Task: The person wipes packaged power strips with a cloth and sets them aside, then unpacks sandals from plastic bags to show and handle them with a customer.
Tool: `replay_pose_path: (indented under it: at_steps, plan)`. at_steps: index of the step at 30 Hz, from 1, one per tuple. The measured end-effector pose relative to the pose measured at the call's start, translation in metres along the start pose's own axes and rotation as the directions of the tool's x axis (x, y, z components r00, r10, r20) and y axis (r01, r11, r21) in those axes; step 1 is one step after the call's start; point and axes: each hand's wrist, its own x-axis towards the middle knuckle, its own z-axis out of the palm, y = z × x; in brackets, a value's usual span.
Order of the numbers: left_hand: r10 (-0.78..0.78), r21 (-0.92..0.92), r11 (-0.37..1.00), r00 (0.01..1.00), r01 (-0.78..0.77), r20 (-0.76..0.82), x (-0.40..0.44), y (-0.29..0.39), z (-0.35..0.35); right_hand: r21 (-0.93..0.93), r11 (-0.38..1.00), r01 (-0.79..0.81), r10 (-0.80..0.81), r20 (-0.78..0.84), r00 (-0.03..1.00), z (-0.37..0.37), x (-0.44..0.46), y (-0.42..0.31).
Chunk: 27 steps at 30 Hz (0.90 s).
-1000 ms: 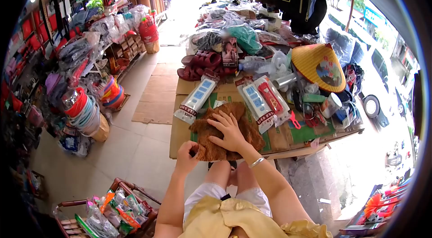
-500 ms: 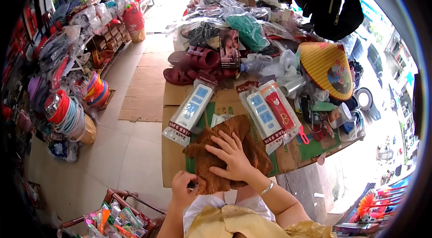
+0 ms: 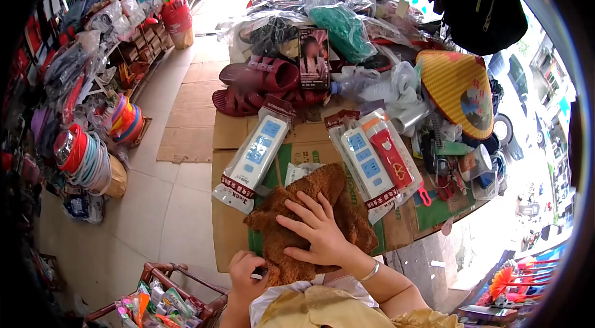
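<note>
A shaggy brown cloth (image 3: 279, 247) lies bunched at the near edge of the cardboard-covered table (image 3: 229, 132). My right hand (image 3: 316, 232) rests on top of it, fingers spread and flat, a bracelet on the wrist. Beside the cloth's lower left corner, my left hand (image 3: 246, 271) is closed; a small dark thing shows at its fingers, too hidden to name. Just beyond the cloth are a packaged power strip (image 3: 257, 151) on the left and another power strip (image 3: 367, 160) on the right, next to a red packaged item (image 3: 392, 157).
Dark red sandals (image 3: 266, 77), a small picture box (image 3: 314, 58) and a yellow woven hat (image 3: 455, 92) sit farther back among bagged goods. A basket of colourful packets (image 3: 164, 303) stands at lower left. Shelves with goods line the left side.
The view has shifted slightly. My right hand stays flat on the cloth, and my left hand remains closed at its corner, both a little lower in view.
</note>
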Motion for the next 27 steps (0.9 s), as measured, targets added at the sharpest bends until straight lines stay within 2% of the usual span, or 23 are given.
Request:
replay_pose_path:
  at_steps: [18, 27]
  plan:
    - [0.019, 0.023, 1.0, 1.0, -0.019, -0.013, -0.002, -0.001, 0.002, -0.008, 1.0, 0.004, -0.005, -0.016, 1.0, 0.0014, -0.0012, 0.0009]
    - [0.012, -0.013, 1.0, 0.999, -0.012, -0.039, -0.0081, -0.0005, 0.0039, -0.022, 1.0, 0.018, -0.02, -0.114, 0.993, 0.0085, -0.0092, -0.0017]
